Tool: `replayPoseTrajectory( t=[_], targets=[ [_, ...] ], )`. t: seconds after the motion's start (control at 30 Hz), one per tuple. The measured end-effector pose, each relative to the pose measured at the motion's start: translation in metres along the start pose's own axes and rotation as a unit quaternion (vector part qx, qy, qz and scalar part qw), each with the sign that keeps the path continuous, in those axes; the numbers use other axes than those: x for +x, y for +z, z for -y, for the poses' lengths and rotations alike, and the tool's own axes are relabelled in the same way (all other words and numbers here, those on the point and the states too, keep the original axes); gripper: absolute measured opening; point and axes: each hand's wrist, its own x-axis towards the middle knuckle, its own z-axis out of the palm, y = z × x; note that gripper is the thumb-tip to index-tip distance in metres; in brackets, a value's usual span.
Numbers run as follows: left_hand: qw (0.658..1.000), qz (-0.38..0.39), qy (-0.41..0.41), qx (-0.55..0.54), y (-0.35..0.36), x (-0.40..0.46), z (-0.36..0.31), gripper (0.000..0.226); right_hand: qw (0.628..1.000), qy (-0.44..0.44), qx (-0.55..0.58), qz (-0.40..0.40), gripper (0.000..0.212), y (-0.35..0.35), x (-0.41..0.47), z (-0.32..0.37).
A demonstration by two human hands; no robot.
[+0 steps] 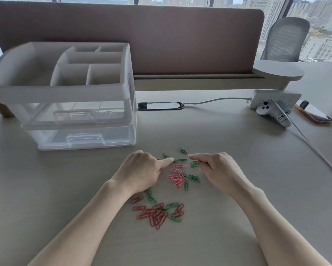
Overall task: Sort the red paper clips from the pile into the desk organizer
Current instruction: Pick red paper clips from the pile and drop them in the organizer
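Red paper clips (155, 215) lie in a cluster near me on the desk, mixed with green paper clips (194, 178). A paler pink-red group (177, 178) lies between my hands. My left hand (142, 172) rests on the desk with its index finger stretched out, the tip touching a green clip. My right hand (217, 167) is curled, index finger pointing left just above the clips; I see nothing held in it. The white desk organizer (65, 89), with open top compartments and two clear drawers, stands at the back left.
A felt divider panel (142, 35) runs along the desk's back. At the right are a power strip (274, 97), a white controller (274, 113) with a cable trailing toward the front right, and a phone (313, 114). A cable port (159, 105) lies behind the clips.
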Motion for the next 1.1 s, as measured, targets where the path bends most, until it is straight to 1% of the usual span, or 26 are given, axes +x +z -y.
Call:
replayPoseTrajectory(
  t=[0.07, 0.13, 0.2, 0.23, 0.27, 0.33, 0.43, 0.53, 0.6, 0.7, 0.8, 0.87, 0.97, 1.1],
  targets=[
    [0.999, -0.014, -0.032, 0.02, -0.001, -0.002, 0.004, 0.046, 1.0, -0.016, -0.011, 0.021, 0.041, 0.004, 0.005, 0.003],
    [0.997, -0.03, -0.067, 0.039, -0.001, -0.005, 0.006, 0.043, 0.998, -0.015, -0.054, 0.041, 0.042, 0.006, 0.01, 0.006],
    [0.993, -0.031, -0.094, 0.059, -0.002, -0.006, 0.007, 0.037, 0.996, 0.0, -0.077, 0.037, 0.043, 0.007, 0.013, 0.007],
    [0.993, -0.04, -0.097, 0.051, -0.003, -0.007, 0.007, 0.036, 0.996, 0.009, -0.08, 0.027, 0.042, 0.006, 0.014, 0.007],
    [0.994, -0.055, -0.09, 0.031, -0.003, -0.008, 0.005, 0.038, 0.997, 0.014, -0.08, 0.017, 0.041, 0.007, 0.015, 0.006],
    [0.996, -0.073, -0.045, -0.025, -0.004, -0.013, 0.0, 0.042, 0.997, 0.015, -0.074, 0.002, 0.041, 0.007, 0.016, 0.004],
    [0.996, -0.045, 0.028, -0.075, -0.006, -0.025, -0.007, 0.047, 0.997, 0.0, -0.076, 0.012, 0.043, 0.01, 0.022, 0.006],
    [0.994, -0.035, 0.039, -0.099, -0.007, -0.035, -0.008, 0.044, 0.994, 0.01, -0.108, 0.023, 0.044, 0.012, 0.029, 0.007],
    [0.993, -0.046, 0.03, -0.105, -0.009, -0.038, -0.008, 0.042, 0.993, 0.026, -0.111, 0.004, 0.044, 0.01, 0.027, 0.003],
    [0.994, -0.056, -0.006, -0.092, -0.011, -0.039, -0.006, 0.042, 0.998, 0.021, -0.065, -0.007, 0.043, 0.002, 0.007, -0.005],
    [0.995, -0.051, -0.07, -0.052, -0.007, -0.037, 0.001, 0.042, 0.999, -0.016, -0.036, 0.033, 0.041, -0.003, -0.019, -0.005],
    [0.994, -0.046, -0.092, -0.035, -0.005, -0.038, 0.005, 0.041, 0.997, -0.041, -0.024, 0.055, 0.04, -0.003, -0.03, -0.004],
    [0.991, -0.059, -0.107, -0.048, -0.005, -0.04, 0.006, 0.038, 0.996, -0.062, -0.012, 0.059, 0.042, 0.001, -0.032, -0.005],
    [0.99, -0.08, -0.089, -0.076, -0.008, -0.041, 0.0, 0.033, 0.994, -0.077, -0.05, 0.063, 0.044, 0.005, -0.03, -0.006]
  ],
)
